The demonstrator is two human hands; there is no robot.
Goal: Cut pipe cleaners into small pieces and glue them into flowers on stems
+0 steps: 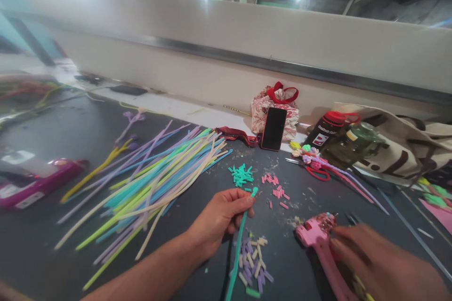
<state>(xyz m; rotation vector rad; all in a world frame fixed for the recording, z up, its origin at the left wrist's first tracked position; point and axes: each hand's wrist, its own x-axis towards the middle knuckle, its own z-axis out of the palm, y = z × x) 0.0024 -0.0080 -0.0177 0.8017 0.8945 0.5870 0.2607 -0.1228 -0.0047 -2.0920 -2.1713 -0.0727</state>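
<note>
My left hand (226, 209) is closed, pinching a teal pipe cleaner (238, 249) between thumb and fingers near its top end, where a small teal piece sits at the tip. The rest of the stem hangs down toward the front edge of the picture. At the lower right, my right hand (381, 258) is smeared by motion beside a pink hot glue gun (319, 240); whether its fingers grip the gun does not show. Short cut pieces lie around the left hand: a teal pile (241, 175), scattered pink bits (278, 192), and a purple and cream pile (254, 263).
Many long pastel pipe cleaners (151, 183) spread across the left. A phone (274, 128) leans on a patterned bag (259, 108). Finished flower stems (318, 160) lie beside scissors (319, 175), a black bottle (323, 131) and a green jug (356, 143). A magenta object (42, 181) is far left.
</note>
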